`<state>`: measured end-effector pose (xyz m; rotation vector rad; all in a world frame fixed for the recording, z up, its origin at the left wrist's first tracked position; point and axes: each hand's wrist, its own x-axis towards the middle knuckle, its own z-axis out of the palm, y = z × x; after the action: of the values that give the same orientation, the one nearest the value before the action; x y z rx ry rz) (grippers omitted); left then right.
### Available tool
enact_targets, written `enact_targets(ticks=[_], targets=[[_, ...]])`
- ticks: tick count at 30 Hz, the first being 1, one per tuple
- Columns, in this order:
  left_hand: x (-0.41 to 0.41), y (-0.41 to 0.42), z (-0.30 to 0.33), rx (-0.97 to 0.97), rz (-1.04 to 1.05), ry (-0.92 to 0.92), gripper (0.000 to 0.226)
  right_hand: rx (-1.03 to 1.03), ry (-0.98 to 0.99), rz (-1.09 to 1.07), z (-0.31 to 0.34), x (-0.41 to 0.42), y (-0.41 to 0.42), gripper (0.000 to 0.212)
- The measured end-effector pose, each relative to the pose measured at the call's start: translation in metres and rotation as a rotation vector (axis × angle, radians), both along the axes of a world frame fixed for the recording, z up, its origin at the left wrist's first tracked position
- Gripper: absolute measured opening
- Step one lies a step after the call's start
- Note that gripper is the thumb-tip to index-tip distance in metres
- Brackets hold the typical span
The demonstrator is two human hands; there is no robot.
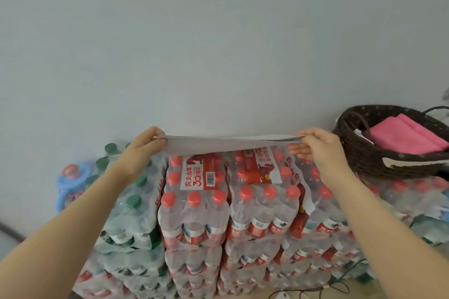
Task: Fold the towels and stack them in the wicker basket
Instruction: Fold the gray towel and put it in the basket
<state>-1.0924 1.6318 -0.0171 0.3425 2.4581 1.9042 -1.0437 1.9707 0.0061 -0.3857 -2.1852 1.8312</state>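
Left hand: your left hand (143, 144), at centre left of the frame, pinches one end of the grey towel (226, 144) between thumb and curled fingers.
Right hand: your right hand (315, 144), at centre right, pinches the other end the same way.
Towel: it hangs in the air, stretched edge-on between your hands, above the bottle packs (218, 201). How many layers it has, I cannot tell.
Slip risk: you hold only the ends. Loosen either pinch and that end probably drops onto the packs, undoing the fold.
Surface risk: the packs' tops are lumpy with caps. Lay the towel there to crease it and it will likely fold crooked.
Basket: the wicker basket (364, 160), at the right edge, sits on the packs with a pink towel (408, 137) already inside.
Stacking risk: the basket looks tilted, so a towel dropped in carelessly may slide or unfold.
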Motion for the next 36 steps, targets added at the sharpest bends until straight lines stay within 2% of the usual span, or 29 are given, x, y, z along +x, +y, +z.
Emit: enact_targets(ticks=[3,7,9,11,14,17,20,25,29,36], targets=[[0.018,-0.003,-0.043,-0.086,-0.015,-0.105,0.013,-0.012,-0.102,0.008,-0.047,0.020,0.000,0.029],[0.036,-0.003,-0.060,-0.027,-0.014,-0.144,0.010,-0.008,-0.098,0.116,-0.068,0.046,0.006,0.030],[0.041,-0.001,-0.059,-0.009,-0.022,-0.141,0.009,0.187,-0.106,0.163,-0.070,0.053,0.009,0.028],[0.045,0.000,-0.060,-0.012,-0.027,-0.151,0.007,0.444,-0.097,0.145,-0.073,0.055,0.010,0.016],[0.049,0.001,-0.064,-0.008,-0.018,-0.174,0.007,0.598,0.012,0.051,-0.078,0.054,0.010,0.011],[0.050,0.001,-0.066,0.001,0.012,-0.181,0.008,0.451,0.086,0.065,-0.079,0.049,0.008,0.012],[0.047,-0.001,-0.065,0.016,0.027,-0.182,0.010,0.265,0.081,0.138,-0.079,0.043,0.000,0.026],[0.033,-0.003,-0.065,0.008,0.121,-0.155,0.021,0.282,0.053,0.047,-0.080,0.013,-0.009,0.007],[0.010,-0.001,-0.062,-0.016,0.166,-0.180,0.022,0.245,-0.030,0.004,-0.086,-0.023,-0.011,0.007],[-0.056,0.010,-0.065,-0.002,0.202,-0.426,0.020,0.318,-0.101,-0.045,-0.099,-0.081,-0.013,0.014]])
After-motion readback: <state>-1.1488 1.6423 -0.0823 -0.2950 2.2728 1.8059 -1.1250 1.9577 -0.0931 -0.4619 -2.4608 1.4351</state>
